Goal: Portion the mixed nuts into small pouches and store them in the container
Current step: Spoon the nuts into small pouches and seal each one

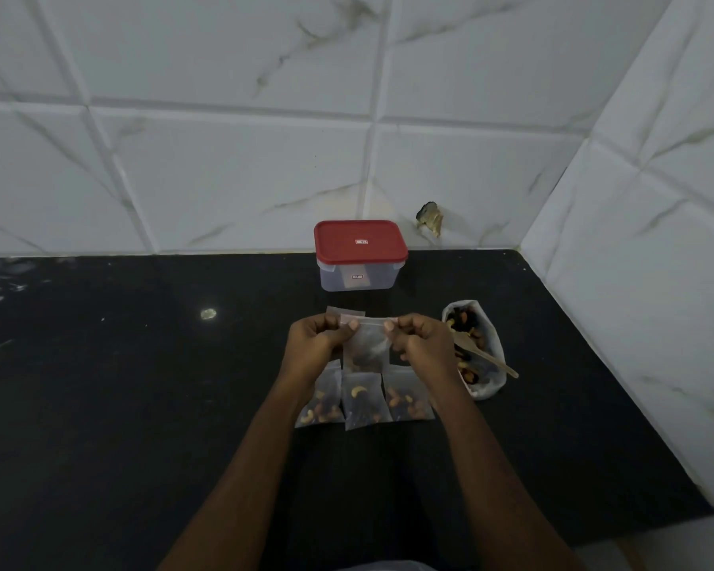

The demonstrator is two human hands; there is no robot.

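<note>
Two hands work over a black worktop (141, 385). The left hand (318, 340) and the right hand (421, 344) each pinch a top corner of one small clear pouch (365, 344) with nuts inside. Three filled pouches (361, 399) lie in a row just nearer the person. One red-lidded container (359, 255) stands closed by the wall. At the right, one open bag of mixed nuts (475, 323) holds one wooden spoon (487, 358).

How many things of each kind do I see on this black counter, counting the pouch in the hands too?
Filled pouches lying flat: 3
Held pouch, pinched by left hand and right hand: 1
Empty pouch behind the hands: 1 visible
Container with red lid: 1
Bag of mixed nuts: 1
Wooden spoon in that bag: 1
Total: 8
</note>
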